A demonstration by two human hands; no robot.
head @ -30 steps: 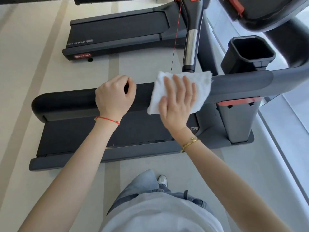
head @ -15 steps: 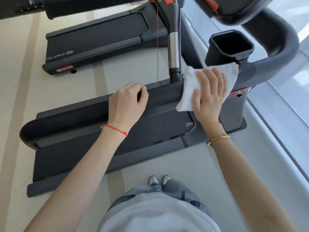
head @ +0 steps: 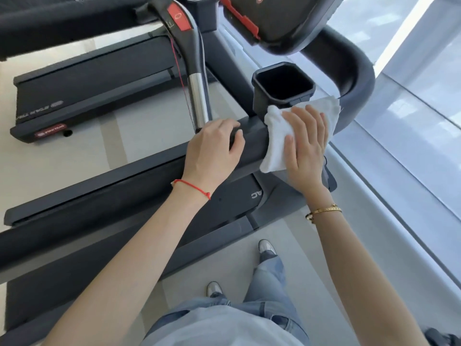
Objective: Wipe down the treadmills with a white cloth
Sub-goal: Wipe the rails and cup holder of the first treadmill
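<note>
A dark grey treadmill stands in front of me, and its long side handrail [head: 129, 181] runs from lower left to the upper right. My right hand [head: 305, 146] presses a white cloth [head: 275, 143] flat on the rail, fingers straight, just below the black cup holder [head: 284, 83]. My left hand [head: 214, 151] grips the same rail a short way to the left of the cloth, fingers curled over its far side.
A second treadmill [head: 94, 88] lies beyond, across a strip of pale floor. A grip handle with a chrome section [head: 198, 96] and a thin red cord hang above the rail. The console [head: 282, 18] and curved front bar [head: 359, 71] are at top right, beside the window ledge.
My right hand has slid the cloth along the rail toward the cup holder and front bar. My left hand has shifted the same way along the rail. My feet have stepped forward.
</note>
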